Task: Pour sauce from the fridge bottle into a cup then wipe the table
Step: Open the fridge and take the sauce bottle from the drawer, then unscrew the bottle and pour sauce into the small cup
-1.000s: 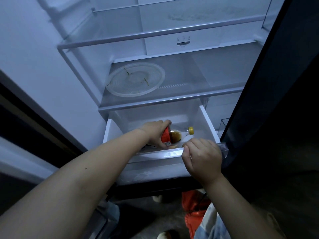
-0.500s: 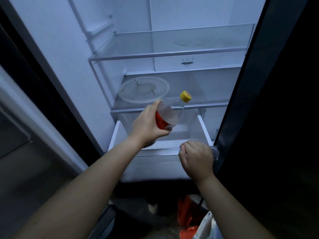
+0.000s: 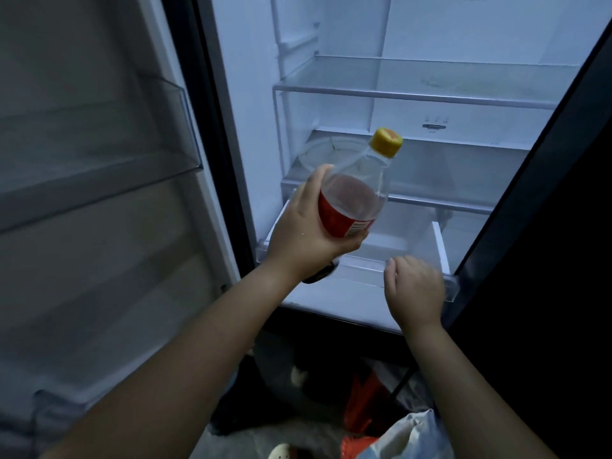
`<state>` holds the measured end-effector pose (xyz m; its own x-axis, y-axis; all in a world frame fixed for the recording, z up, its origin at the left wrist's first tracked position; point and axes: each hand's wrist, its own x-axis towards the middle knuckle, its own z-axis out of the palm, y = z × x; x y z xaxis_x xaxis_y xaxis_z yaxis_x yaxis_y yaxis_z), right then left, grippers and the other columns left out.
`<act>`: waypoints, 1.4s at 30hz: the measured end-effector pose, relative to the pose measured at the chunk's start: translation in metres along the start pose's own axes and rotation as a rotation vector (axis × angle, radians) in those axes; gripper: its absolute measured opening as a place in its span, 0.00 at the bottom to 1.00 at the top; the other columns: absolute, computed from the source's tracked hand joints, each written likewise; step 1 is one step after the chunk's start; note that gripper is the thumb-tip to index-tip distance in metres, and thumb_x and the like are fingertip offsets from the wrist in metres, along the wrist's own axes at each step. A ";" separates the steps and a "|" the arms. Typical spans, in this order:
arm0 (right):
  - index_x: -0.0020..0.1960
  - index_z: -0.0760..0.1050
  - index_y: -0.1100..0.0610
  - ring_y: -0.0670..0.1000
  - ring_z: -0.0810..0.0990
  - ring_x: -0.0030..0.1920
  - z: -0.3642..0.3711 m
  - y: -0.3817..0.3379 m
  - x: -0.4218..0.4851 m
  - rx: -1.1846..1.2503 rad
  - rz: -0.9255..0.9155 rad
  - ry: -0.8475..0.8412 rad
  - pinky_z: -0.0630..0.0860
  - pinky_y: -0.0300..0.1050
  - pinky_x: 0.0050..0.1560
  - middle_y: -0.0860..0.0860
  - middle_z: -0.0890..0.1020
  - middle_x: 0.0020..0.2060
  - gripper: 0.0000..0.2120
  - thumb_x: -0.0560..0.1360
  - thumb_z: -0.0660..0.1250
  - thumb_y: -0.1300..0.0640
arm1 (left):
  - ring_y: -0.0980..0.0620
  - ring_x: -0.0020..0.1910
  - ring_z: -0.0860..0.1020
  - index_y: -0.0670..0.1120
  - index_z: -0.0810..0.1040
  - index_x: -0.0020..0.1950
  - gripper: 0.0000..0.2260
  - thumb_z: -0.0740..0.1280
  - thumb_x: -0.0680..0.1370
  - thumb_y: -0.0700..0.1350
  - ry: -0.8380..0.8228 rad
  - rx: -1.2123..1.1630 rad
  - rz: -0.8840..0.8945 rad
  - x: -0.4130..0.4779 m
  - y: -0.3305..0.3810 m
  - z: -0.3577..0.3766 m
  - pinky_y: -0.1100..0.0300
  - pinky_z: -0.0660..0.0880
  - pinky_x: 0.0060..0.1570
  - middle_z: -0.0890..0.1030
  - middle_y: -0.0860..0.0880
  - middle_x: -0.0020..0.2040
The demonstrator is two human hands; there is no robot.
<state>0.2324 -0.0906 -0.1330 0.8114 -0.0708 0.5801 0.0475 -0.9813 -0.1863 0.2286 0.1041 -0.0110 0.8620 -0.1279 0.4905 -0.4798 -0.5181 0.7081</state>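
Left hand (image 3: 304, 233) wraps the sauce bottle (image 3: 354, 200) at frame centre, cap up, above the open drawer (image 3: 414, 240). Right hand (image 3: 414, 289), fingers curled, rests at the drawer front, apparently holding nothing. Best: keep bottle upright, push drawer shut squarely.

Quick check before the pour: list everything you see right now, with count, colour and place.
bottle: one, clear with red label and yellow cap, held in front of the open fridge
drawer: one, clear, pulled out at the fridge bottom
round lid: one, clear, on the shelf behind the bottle
glass shelves: two, clear, above the drawer
door bin: one, clear, on the open door at left
bags: orange and pale, on the floor; count unclear
hands: left hand gripping the bottle; right hand at the drawer's front edge
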 end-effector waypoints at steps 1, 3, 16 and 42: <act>0.31 0.65 0.55 0.58 0.73 0.30 -0.003 -0.001 0.000 0.022 0.025 -0.027 0.60 0.46 0.32 0.53 0.72 0.27 0.15 0.76 0.54 0.56 | 0.54 0.60 0.73 0.57 0.62 0.71 0.40 0.77 0.63 0.57 0.004 0.004 -0.013 -0.006 0.000 -0.003 0.51 0.75 0.56 0.73 0.55 0.64; 0.41 0.76 0.58 0.60 0.79 0.41 -0.009 -0.006 0.002 0.136 0.107 -0.062 0.69 0.49 0.39 0.55 0.80 0.37 0.10 0.76 0.58 0.58 | 0.54 0.60 0.73 0.59 0.61 0.70 0.41 0.77 0.63 0.58 0.004 -0.002 -0.050 -0.016 0.002 -0.013 0.50 0.76 0.55 0.72 0.56 0.63; 0.58 0.72 0.49 0.43 0.81 0.49 -0.168 -0.184 0.016 1.043 -0.288 -0.111 0.78 0.41 0.46 0.44 0.80 0.50 0.09 0.79 0.60 0.57 | 0.66 0.56 0.74 0.64 0.67 0.62 0.33 0.80 0.63 0.51 0.100 -0.074 -0.212 -0.135 -0.010 -0.118 0.70 0.74 0.49 0.75 0.62 0.57; 0.50 0.74 0.47 0.36 0.80 0.46 -0.249 -0.637 -0.279 1.328 -1.009 -0.760 0.75 0.28 0.42 0.42 0.81 0.45 0.06 0.72 0.66 0.52 | 0.52 0.61 0.73 0.54 0.62 0.72 0.45 0.75 0.58 0.62 0.878 0.502 -0.748 -0.574 -0.017 -0.456 0.51 0.74 0.59 0.72 0.52 0.63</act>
<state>-0.1691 0.5099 0.0212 0.2236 0.8464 0.4834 0.6974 0.2075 -0.6859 -0.3325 0.5719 -0.0725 0.4040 0.8402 0.3617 0.3591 -0.5093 0.7820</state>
